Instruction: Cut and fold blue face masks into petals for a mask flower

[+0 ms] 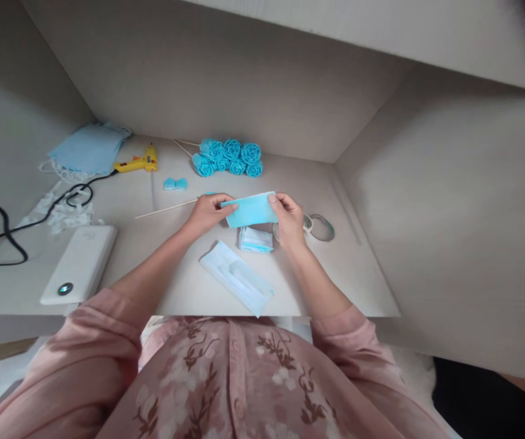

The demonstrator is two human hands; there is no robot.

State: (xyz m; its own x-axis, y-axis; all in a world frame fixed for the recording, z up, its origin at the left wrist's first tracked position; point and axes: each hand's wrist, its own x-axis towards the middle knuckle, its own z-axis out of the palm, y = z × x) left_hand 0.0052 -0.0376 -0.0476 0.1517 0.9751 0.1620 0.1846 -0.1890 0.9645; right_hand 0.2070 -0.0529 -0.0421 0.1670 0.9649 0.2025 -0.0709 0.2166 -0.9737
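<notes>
Between my hands I hold up a rectangular piece of light-blue face mask fabric (253, 210). My left hand (210, 213) pinches its left end, thumb on the front. At the opposite end, my right hand (288, 213) grips the upper right corner between thumb and fingers. Just below the piece lies a small stack of folded mask fabric (256, 240). Closer to me, a paler unfolded strip of mask material (237, 277) lies slantwise on the table. A thin wooden stick (166, 209) extends leftward from behind my left hand.
Blue fabric roses (232, 157) on sticks lie at the back. To the left are a yellow glue gun (138, 161), a mask pile (89, 148), white scraps (67, 210), a black cable (3, 235) and a white power bank (79, 265). Tape rolls (321, 228) lie right.
</notes>
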